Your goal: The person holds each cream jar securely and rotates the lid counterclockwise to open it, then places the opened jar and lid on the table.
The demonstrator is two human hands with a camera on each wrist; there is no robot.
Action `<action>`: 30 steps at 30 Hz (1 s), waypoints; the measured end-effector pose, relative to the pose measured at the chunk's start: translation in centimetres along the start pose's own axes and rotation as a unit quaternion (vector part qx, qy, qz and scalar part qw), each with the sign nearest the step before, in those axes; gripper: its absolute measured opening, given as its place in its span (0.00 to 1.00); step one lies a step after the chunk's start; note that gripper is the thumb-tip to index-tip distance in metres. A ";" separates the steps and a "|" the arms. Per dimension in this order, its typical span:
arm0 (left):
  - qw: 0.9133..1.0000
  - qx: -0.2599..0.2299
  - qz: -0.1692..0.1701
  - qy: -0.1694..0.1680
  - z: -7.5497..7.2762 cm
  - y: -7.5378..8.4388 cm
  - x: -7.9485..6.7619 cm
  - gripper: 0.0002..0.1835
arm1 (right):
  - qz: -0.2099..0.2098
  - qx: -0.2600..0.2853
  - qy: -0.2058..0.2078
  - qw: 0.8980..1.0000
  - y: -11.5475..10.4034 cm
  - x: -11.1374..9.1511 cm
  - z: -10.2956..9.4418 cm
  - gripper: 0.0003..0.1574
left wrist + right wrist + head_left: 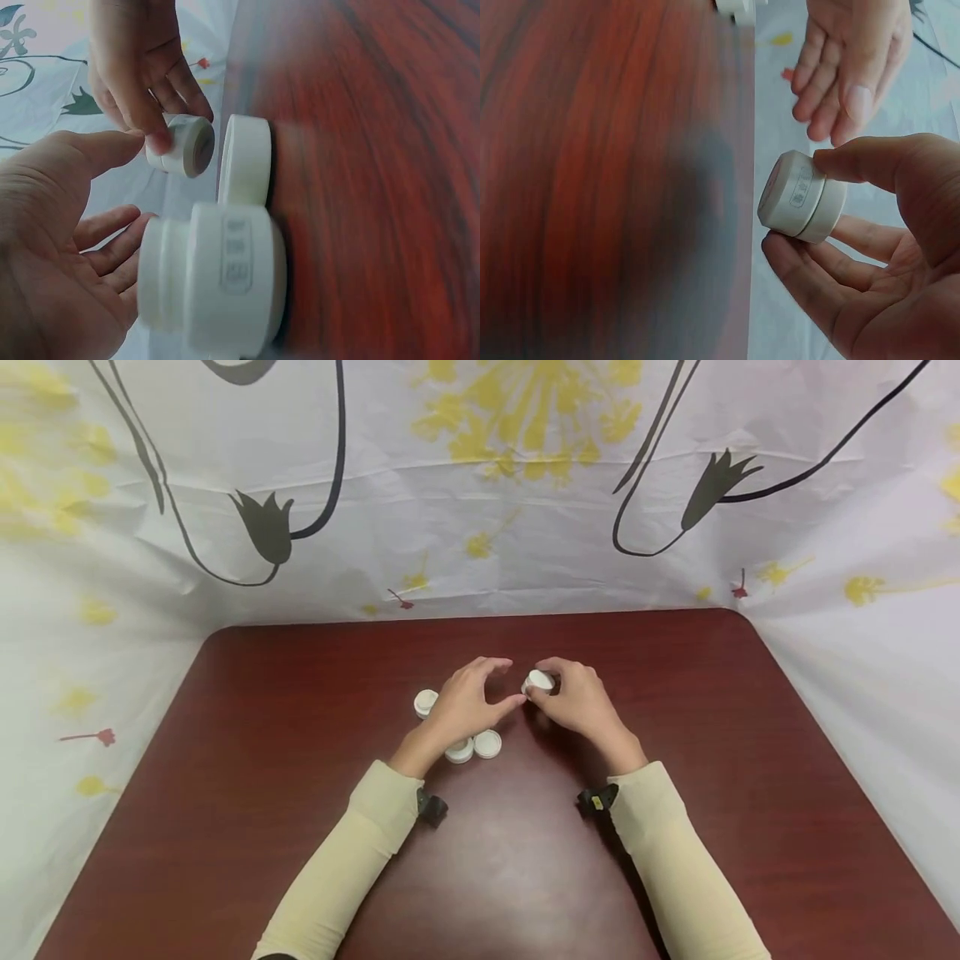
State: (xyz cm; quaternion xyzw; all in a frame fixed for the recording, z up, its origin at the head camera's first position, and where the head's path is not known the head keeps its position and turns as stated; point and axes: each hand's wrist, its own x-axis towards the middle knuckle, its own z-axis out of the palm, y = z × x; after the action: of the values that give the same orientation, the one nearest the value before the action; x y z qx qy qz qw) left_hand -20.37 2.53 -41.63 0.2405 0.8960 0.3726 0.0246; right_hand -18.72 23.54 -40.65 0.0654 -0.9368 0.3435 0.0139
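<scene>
My right hand (pixel 576 697) holds a small white jar (pixel 539 682) between thumb and fingers, raised over the far middle of the table. In the right wrist view the jar (pixel 795 196) is tilted, its printed side showing and a seam running round it. Facing it from the left, my left hand (pixel 468 697) has thumb and fingers spread apart with nothing between them; its thumb tip is close to the jar. Under the left wrist stands a lidless jar (pixel 232 277) with its neck bare. A white round lid (pixel 487 743) lies right beside that jar.
Another small white container (pixel 425 702) stands left of my left hand, partly covered by it. The dark red table (pixel 300 693) reaches back to a white patterned cloth (pixel 480 527) that hangs behind and along both sides.
</scene>
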 end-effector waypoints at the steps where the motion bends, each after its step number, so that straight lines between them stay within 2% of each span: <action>1: 1.000 0.002 0.002 0.000 -0.1 -0.1 -0.1 0.33 | -0.004 0.001 0.001 1.000 -0.2 0.0 0.3 0.26; 6: 1.000 0.003 0.004 0.009 -0.9 -0.5 -0.8 0.33 | -0.027 0.016 0.010 0.999 -1.5 0.1 1.2 0.23; 13: 0.999 0.007 0.016 0.035 -2.0 -1.2 -1.5 0.31 | -0.038 0.068 0.015 0.997 -3.6 0.7 2.0 0.23; 20: 0.999 0.001 -0.009 0.052 -2.9 -2.0 -3.1 0.30 | -0.051 0.102 0.010 0.993 -5.5 0.9 3.3 0.21; 30: 0.998 0.015 -0.010 0.067 -3.5 -3.0 -4.0 0.26 | -0.061 0.108 -0.007 0.992 -6.6 0.6 4.7 0.22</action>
State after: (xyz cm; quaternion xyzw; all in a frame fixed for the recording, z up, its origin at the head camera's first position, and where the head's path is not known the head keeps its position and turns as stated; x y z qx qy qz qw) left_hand -18.87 -3.36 -41.71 0.2066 0.9036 0.3737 -0.0351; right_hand -18.33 15.52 -39.97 0.1262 -0.8887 0.4403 0.0215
